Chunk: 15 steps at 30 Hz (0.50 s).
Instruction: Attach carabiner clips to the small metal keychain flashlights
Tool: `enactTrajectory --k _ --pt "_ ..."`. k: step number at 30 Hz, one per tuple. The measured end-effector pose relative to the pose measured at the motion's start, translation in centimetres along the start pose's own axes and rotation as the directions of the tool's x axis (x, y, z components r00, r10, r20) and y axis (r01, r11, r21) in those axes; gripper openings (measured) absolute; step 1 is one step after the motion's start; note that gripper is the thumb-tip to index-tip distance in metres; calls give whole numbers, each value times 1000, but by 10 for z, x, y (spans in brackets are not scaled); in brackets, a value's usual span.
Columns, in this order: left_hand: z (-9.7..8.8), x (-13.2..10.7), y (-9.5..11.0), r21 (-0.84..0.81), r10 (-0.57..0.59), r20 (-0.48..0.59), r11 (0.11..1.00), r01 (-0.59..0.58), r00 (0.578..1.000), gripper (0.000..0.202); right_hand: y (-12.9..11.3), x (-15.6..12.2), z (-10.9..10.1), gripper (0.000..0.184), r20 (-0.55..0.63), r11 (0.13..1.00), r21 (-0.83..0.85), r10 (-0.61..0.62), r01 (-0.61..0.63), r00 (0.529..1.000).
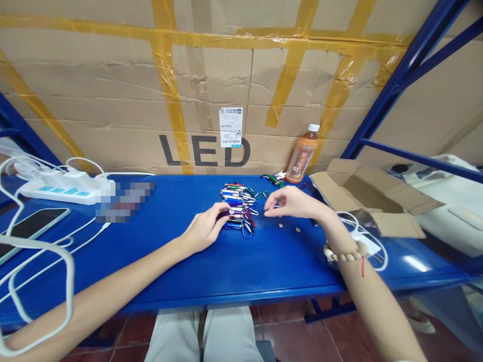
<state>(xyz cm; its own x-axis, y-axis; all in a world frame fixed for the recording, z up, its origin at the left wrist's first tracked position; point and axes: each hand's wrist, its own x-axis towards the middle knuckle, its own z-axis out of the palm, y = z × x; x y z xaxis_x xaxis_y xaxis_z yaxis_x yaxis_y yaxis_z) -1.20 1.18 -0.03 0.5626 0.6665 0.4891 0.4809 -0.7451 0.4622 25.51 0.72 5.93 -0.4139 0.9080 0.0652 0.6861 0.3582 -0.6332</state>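
Note:
Slim metal keychain flashlights (233, 225) in blue, red, green and silver lie in a row mid-table, several with carabiner clips (247, 231) on their right ends. My left hand (206, 229) reaches in at their left ends, its thumb and fingers closed around a small silvery piece too small to name. Right of the row, my right hand (292, 202) hovers with fingers loosely curved and the tips slightly apart; nothing shows between them. Below it, small round metal discs (280, 225) lie on the blue table (204, 281).
An orange drink bottle (303, 153) stands at the back, beside a few more clips (270, 179). An open cardboard box (377, 196) and white cable (383, 254) are on the right. At left lie a power strip (56, 190), a phone (35, 223) and loose cables. A large carton (132, 100) forms the back.

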Motion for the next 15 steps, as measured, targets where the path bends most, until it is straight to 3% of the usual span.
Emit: enactTrajectory --k 4,8,10,15 --pt "3 -1 -3 -81 -7 -11 997 6 1000 19 17 -8 -11 32 179 976 -147 184 -158 967" --pt "5 0 -5 -103 15 -51 994 -20 999 19 18 -9 -9 31 243 920 -122 392 -373 888" --pt "4 0 -4 -95 21 -58 995 -26 998 20 18 -7 -5 27 254 919 -93 393 -382 884" --pt "1 0 -1 -30 113 -72 993 -115 991 26 22 1 4 22 162 952 -92 305 -293 939"
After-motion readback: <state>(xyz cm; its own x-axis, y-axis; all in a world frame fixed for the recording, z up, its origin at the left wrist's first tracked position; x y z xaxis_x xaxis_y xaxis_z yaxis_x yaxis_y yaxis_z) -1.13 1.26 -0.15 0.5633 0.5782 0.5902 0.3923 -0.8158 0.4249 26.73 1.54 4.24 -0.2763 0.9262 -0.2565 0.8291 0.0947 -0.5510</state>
